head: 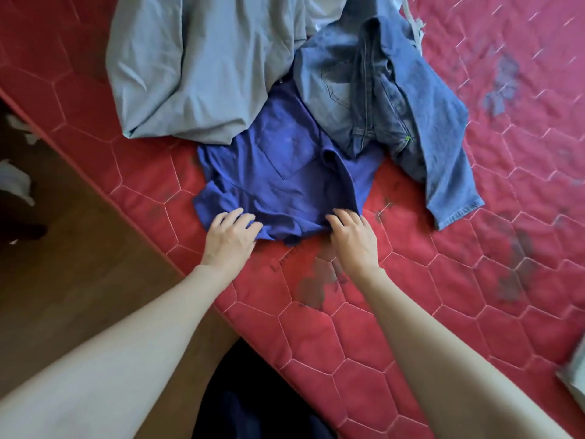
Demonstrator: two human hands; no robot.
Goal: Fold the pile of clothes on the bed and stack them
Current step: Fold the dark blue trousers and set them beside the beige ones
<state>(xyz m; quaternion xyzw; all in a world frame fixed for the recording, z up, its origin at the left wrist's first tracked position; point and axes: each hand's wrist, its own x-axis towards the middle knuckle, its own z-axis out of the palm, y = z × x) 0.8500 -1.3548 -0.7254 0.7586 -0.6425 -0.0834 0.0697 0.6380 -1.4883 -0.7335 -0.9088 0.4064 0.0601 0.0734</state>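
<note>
A blue-purple shirt with a chest pocket lies crumpled on the red mattress, its far part tucked under the other clothes. My left hand has its fingers curled on the shirt's near left edge, where the fabric bunches. At the near right edge, my right hand grips the cloth with bent fingers. Blue jeans lie heaped just beyond and to the right. A large pale grey garment is spread at the back left, overlapping the shirt.
The mattress edge runs diagonally at the left, with wooden floor beside it. A bit of white cloth peeks out at the top of the pile. A pale object sits at the right border.
</note>
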